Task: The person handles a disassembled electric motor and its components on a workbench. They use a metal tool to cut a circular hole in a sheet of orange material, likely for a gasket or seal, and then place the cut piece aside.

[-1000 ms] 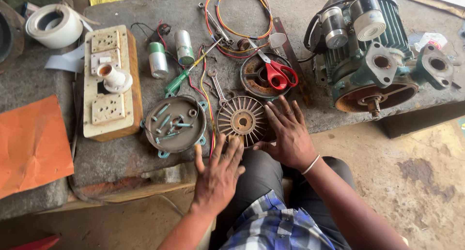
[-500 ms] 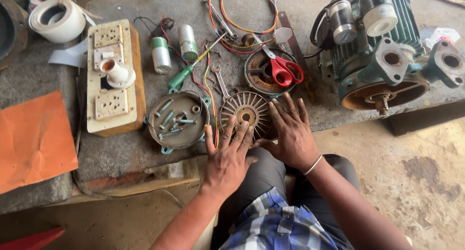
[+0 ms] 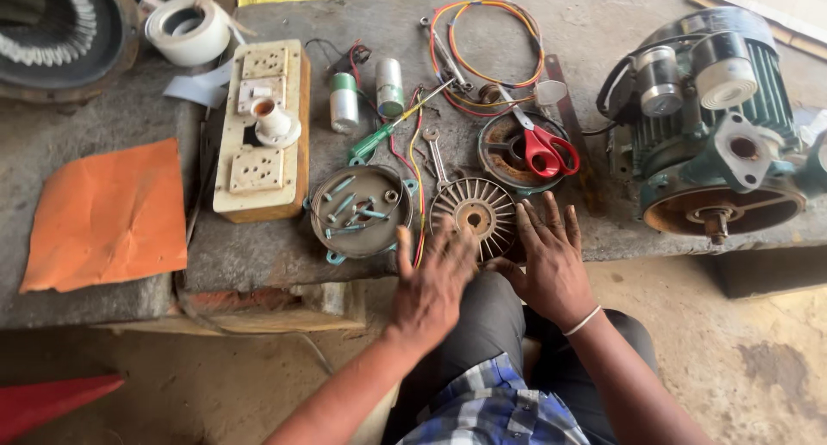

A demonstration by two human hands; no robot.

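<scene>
A round grey metal fan impeller [image 3: 475, 212] lies near the front edge of the stone bench [image 3: 258, 255]. My left hand [image 3: 431, 281] is flat, fingers apart, with its fingertips over the fan's lower left rim. Next to it my right hand [image 3: 551, 260] rests, fingers spread, against the fan's right rim; a white band circles that wrist. Neither hand holds anything. Just left of the fan sits a round metal cover [image 3: 362, 211] holding several bolts.
A green motor [image 3: 711, 126] stands at the right. Red-handled scissors [image 3: 538, 143] lie on a rusty ring, with coloured wires [image 3: 482, 62] behind. A wooden socket board [image 3: 263, 126], two capacitors [image 3: 366, 96], a green screwdriver [image 3: 375, 139], orange paper [image 3: 108, 217] and white tape roll [image 3: 185, 27] lie leftward.
My left hand moved up and right from below the bench edge to the fan's rim. My right hand stayed beside the fan. The camera view shifted slightly.
</scene>
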